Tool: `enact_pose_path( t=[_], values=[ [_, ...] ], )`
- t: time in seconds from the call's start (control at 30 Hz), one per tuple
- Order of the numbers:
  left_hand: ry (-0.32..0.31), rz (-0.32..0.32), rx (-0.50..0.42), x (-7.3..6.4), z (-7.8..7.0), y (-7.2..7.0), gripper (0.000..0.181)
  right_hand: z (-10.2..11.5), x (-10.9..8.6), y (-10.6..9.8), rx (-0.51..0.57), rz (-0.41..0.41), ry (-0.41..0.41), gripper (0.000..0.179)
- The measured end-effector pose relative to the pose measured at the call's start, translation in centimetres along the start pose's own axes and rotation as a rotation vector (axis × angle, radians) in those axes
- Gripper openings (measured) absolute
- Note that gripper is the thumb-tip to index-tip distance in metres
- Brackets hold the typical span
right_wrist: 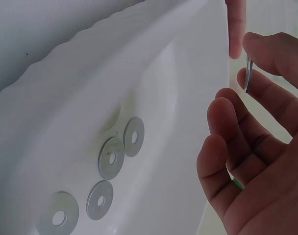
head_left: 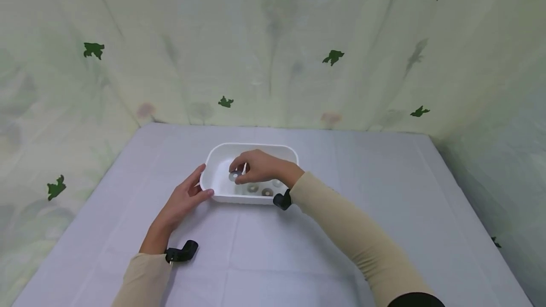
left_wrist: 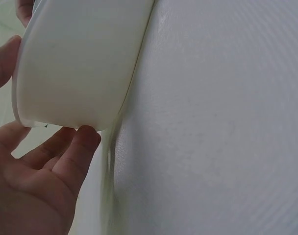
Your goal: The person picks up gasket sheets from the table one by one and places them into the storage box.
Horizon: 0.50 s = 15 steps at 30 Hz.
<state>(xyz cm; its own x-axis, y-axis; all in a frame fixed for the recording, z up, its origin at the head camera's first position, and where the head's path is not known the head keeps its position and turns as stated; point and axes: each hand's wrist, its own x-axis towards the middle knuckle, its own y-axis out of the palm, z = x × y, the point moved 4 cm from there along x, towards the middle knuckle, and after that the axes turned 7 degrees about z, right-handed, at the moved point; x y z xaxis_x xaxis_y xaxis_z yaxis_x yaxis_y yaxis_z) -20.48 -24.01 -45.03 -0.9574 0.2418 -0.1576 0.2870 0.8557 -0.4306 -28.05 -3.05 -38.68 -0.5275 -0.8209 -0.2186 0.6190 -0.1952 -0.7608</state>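
A white rectangular tray [head_left: 222, 199] with rounded corners stands on the table. My left hand [head_left: 185, 200] holds its left end, with the thumb at the front corner and the fingertips against the side; the left wrist view shows those fingers [left_wrist: 80, 147] on the tray's outer wall. Over the tray, my right hand [head_left: 260, 167] pinches a flat metal washer [right_wrist: 249, 76] between thumb and fingertip, edge-on in the right wrist view. Several more washers [right_wrist: 106, 169] lie flat on the tray's floor, partly beneath the right hand in the head view.
A white cloth [head_left: 264, 250] covers the table. Behind it hangs a pale curtain [head_left: 273, 60] with green leaf shapes. Black wrist cameras [head_left: 182, 251] are worn on both arms, and the right one sits close to the tray's front rim.
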Motion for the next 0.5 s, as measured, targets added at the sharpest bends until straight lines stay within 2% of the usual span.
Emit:
enact_pose_path(
  t=[0.5],
  values=[
    [-0.002,0.008,-0.064,0.11,0.34,-0.14,0.088,-0.20,0.16,0.43,-0.023,0.005,0.029,0.034]
  ],
)
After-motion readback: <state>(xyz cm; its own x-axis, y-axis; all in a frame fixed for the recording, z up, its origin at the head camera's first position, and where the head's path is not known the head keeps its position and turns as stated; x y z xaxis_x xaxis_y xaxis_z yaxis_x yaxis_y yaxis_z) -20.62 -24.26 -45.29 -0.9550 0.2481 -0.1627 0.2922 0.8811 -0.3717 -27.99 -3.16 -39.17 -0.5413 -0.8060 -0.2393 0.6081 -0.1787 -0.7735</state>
